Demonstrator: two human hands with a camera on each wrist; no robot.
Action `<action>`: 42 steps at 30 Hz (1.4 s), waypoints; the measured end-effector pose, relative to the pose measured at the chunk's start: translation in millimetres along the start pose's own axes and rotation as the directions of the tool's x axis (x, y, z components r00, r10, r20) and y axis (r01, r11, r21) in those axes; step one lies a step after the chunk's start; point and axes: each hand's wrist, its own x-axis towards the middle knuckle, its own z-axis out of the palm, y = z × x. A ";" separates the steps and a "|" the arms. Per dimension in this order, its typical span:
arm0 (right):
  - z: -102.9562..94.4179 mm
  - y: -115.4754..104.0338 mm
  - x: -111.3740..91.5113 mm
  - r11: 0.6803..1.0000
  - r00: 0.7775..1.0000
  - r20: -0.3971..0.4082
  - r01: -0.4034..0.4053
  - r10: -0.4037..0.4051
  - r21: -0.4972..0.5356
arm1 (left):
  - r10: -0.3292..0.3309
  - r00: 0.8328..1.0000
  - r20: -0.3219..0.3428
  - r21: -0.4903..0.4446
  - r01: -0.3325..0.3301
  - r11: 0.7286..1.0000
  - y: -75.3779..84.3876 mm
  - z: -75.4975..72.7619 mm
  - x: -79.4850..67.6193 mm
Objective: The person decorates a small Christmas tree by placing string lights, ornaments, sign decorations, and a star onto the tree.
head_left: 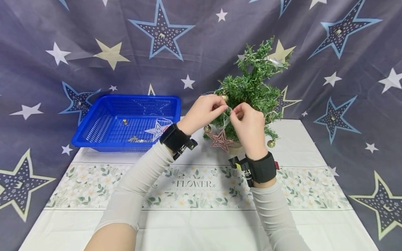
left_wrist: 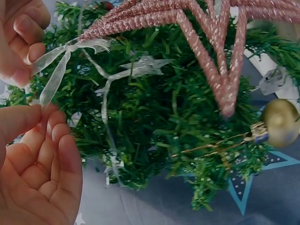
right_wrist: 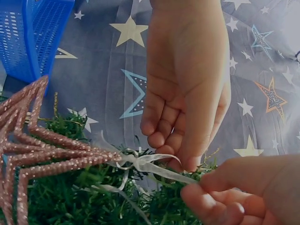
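A pink glitter star ornament (head_left: pixel 221 140) hangs at the front of a small green artificial Christmas tree (head_left: pixel 251 87). A sheer white ribbon (right_wrist: pixel 161 172) is knotted at the star's top point. My left hand (head_left: pixel 205 109) pinches one tail of the ribbon between thumb and fingertips. Close beside it, my right hand (head_left: pixel 249 122) pinches the other tail. In the left wrist view the ribbon knot (left_wrist: pixel 71 48) lies against the tree's branches, with both hands to its left. The star spreads out to the right there, above the green needles.
A blue plastic basket (head_left: pixel 94 130) stands to the left. It contains a white star ornament (head_left: pixel 156 130), a small gold ball (head_left: pixel 125 121) and a glittery lettering piece (head_left: pixel 138 139). Gold balls (head_left: pixel 271 143) hang on the tree. A star-printed curtain (head_left: pixel 204 52) backs the table.
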 end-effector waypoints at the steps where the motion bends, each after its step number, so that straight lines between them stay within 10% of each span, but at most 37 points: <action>1: 0.2 0.6 -0.6 1.000 1.000 0.005 -0.002 0.002 0.003 | -0.003 1.000 0.004 0.001 0.003 1.000 -1.2 1.1 -0.7; 33: 3.8 4.4 -8.5 1.000 0.996 0.084 0.016 -0.017 0.020 | 0.029 0.999 -0.015 -0.028 -0.029 0.999 -9.7 11.2 -20.3; 42: 5.2 -1.2 -16.1 0.992 0.996 0.013 0.091 -0.092 0.085 | -0.038 0.998 -0.055 0.042 0.040 0.998 -32.4 -17.2 -32.9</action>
